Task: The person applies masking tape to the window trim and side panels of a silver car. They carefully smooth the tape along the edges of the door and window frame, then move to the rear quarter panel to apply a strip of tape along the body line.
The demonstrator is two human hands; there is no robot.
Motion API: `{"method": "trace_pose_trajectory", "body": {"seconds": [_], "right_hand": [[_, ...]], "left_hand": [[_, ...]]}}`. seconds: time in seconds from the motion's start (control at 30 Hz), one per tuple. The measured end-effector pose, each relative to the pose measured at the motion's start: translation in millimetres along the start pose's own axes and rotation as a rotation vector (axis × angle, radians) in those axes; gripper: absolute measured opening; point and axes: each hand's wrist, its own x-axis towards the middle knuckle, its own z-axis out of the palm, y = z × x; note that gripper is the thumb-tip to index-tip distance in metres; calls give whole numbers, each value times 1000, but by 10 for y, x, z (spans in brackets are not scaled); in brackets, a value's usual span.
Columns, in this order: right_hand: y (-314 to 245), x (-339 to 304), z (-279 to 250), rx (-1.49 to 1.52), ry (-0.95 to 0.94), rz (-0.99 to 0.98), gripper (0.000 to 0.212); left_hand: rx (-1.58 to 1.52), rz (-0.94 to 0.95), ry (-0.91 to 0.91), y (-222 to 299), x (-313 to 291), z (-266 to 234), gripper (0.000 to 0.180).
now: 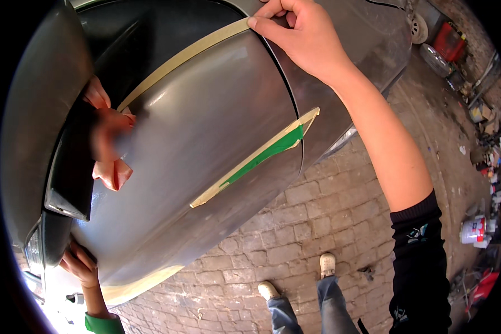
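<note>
My right hand (pixel 295 33) pinches the upper end of a pale strip of masking tape (pixel 189 55) between thumb and fingers. The strip runs along the lower edge of the dark car window (pixel 128 33), above a grey door (pixel 206 111). Its other end meets skin-toned fingers (pixel 97 93) beside the black-edged side mirror (pixel 67 189). They appear to be my left hand; a blurred patch smears it, and the mirror hides the forearm. A pinkish, pointed shape (pixel 113 175) below the blur is unclear. Lower on the door, masking tape (pixel 250 158) borders a green strip (pixel 270 153).
Another hand (pixel 80 266) with a green cuff, apparently someone else's, touches the car below the mirror. Brick paving (pixel 234 267) lies under my shoes (pixel 328 265). Along the right stand a red container (pixel 448 42), a white bucket (pixel 473 230) and scattered clutter.
</note>
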Motion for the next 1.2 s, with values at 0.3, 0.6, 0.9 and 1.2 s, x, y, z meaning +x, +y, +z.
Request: {"method": "trace_pose_trajectory", "body": {"seconds": [0.3, 0.6, 0.9, 1.2], "right_hand": [[-65, -30, 13, -40, 19, 21, 14], [-72, -75, 25, -118, 63, -65, 14], [-85, -77, 60, -213, 91, -163, 14], [-96, -74, 48, -161, 81, -78, 13]], "left_hand": [[56, 44, 21, 84, 72, -33, 43], [81, 109, 64, 150, 152, -30, 46], [60, 126, 46, 126, 141, -31, 48], [67, 95, 15, 109, 112, -35, 46]]}}
